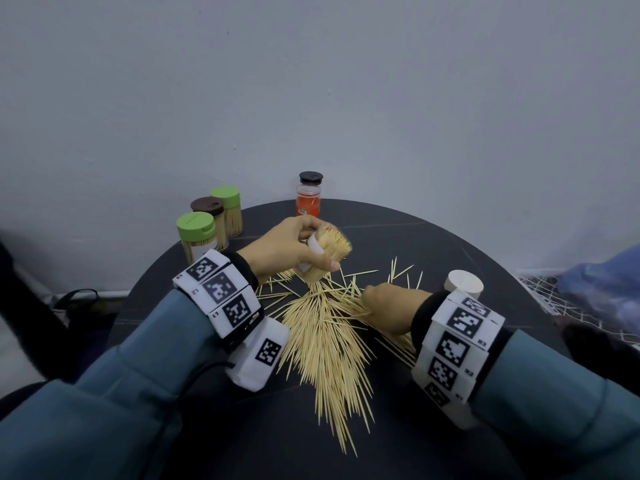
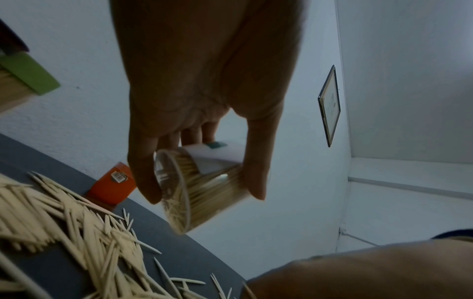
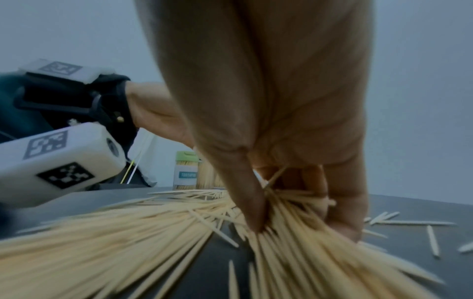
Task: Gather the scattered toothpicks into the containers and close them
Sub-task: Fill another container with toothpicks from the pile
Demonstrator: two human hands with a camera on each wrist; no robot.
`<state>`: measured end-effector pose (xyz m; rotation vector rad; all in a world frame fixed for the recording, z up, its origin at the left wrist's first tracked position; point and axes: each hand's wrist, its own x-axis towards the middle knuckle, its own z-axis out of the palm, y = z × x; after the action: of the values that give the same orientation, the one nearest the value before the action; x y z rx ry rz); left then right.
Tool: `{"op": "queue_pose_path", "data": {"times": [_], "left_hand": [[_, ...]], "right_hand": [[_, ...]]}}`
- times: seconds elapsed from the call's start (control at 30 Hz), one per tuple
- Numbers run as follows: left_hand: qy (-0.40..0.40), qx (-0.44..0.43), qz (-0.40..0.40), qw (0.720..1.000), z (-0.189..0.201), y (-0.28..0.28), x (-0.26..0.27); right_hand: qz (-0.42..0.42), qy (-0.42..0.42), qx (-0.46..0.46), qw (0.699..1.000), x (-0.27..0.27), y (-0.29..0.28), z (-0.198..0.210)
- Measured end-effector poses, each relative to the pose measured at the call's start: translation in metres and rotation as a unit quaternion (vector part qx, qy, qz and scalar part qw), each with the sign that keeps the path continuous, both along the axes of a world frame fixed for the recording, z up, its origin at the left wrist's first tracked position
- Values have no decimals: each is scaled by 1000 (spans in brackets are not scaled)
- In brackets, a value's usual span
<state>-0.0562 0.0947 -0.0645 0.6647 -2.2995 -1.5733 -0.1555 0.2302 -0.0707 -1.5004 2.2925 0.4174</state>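
Toothpicks (image 1: 325,341) lay in a thick heap on the dark round table (image 1: 450,244), loose ones scattered around it. The left hand (image 1: 287,249) gripped a clear jar (image 1: 325,252) (packed with toothpicks) tilted above the heap. The right hand (image 1: 391,306) pinched a bunch at the heap's edge, apparently between thumb and fingers (image 3: 343,206).

Capped toothpick jars (image 1: 211,226) crowd the tabletop's (image 1: 450,244) far-left edge, the red jar (image 1: 308,199) stands behind, a white lid (image 1: 464,284) right; bare tabletop lies between red jar and lid.
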Motion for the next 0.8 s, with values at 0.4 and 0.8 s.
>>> {"op": "queue_pose_path", "data": {"times": [0.4, 0.8], "left_hand": [[3, 10, 7, 1000, 0, 0, 1], [6, 10, 24, 1000, -1, -1, 0]], "right_hand": [[-85, -270, -51, 958, -36, -10, 13], [-168, -560, -144, 799, -54, -29, -7]]}}
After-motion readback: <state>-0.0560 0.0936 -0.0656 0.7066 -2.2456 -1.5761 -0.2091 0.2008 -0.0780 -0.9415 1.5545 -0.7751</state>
